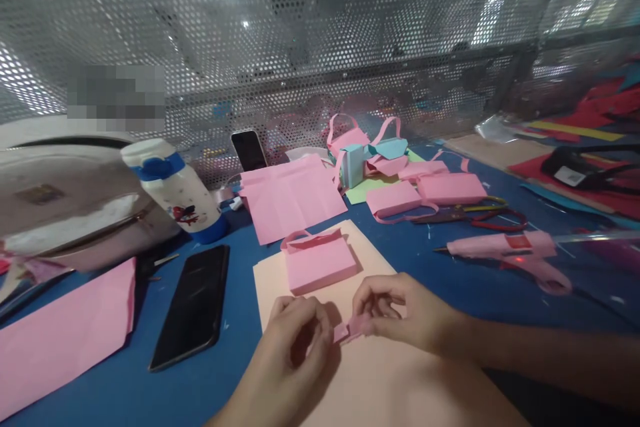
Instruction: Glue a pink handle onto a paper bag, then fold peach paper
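Observation:
Between the fingertips of both my hands is a small pink paper piece (356, 327), low over a peach paper sheet (373, 383). My left hand (300, 333) pinches its left end, fingers curled. From the right, my right hand (395, 310) grips the other end between thumb and fingers. Just beyond my hands, a pink paper bag (320, 263) with a thin loop handle lies on the sheet. To the right rests a pink glue gun (505, 247) with a red light on it, its nozzle toward the left.
A black phone (193, 307), folded pink paper (75, 340), a bottle (177, 193) and a pale bag (90, 193) stand left. Behind are pink sheets (295, 200), another phone (249, 150), several small paper bags (395, 199) and scissors (500, 215). A perforated metal panel (310, 33) closes the back.

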`<state>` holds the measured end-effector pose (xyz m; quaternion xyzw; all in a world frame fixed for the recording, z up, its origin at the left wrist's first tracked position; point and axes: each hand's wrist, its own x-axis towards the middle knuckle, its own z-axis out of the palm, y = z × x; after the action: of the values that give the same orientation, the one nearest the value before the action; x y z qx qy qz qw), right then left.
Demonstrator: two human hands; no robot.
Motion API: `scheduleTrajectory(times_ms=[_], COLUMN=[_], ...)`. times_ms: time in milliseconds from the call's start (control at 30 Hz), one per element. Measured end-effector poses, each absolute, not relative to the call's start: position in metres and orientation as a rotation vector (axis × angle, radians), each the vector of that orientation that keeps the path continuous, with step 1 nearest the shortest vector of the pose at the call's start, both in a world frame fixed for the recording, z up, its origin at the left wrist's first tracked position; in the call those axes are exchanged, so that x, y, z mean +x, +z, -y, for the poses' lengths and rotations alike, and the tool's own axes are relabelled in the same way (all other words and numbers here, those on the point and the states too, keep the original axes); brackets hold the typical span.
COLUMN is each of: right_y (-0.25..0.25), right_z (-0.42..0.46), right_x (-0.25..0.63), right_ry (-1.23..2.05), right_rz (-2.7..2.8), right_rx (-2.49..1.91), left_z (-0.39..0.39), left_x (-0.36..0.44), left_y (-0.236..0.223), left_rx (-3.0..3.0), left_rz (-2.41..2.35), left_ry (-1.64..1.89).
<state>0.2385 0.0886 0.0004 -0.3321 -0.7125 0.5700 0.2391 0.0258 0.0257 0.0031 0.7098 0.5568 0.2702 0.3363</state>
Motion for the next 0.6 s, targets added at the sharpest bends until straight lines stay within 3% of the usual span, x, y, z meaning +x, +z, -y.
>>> scheduleTrajectory(times_ms=[600], right_y=[0.001], right_z=[-0.075], right_x=[0.232], right_ry=[1.561], right_rz=[1.921], right_rx=[-0.891], left_z=[-0.021], left_x=[0.029], left_y=[0.004], left_rx=[2.001], left_rz=[-1.320], left_ry=[0.723])
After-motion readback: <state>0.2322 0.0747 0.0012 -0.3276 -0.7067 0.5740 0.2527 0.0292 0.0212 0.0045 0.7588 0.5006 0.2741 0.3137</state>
